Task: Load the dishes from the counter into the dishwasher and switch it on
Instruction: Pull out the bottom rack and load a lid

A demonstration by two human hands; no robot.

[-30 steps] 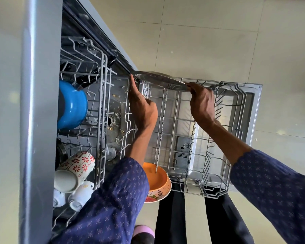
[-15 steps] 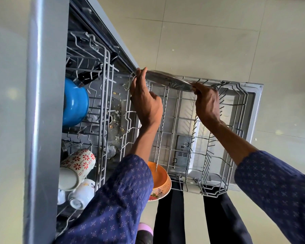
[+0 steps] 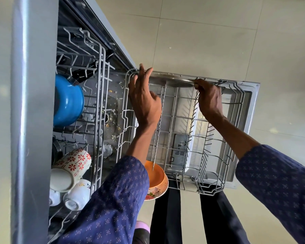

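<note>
Head view: your right hand (image 3: 209,97) pinches the steel plate (image 3: 173,81), which stands on edge at the lower rack's (image 3: 217,152) far rim, upper centre. Your left hand (image 3: 144,101) is open, fingertips by the plate's left end. No writing is legible.

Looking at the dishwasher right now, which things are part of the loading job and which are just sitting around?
Job in hand: steel plate, pinched by right hand, steadied by left hand; lower rack; orange bowl; blue pot; flowered mug; white cups.

Lying about: food scraps on the tub floor; pink slipper.
</note>
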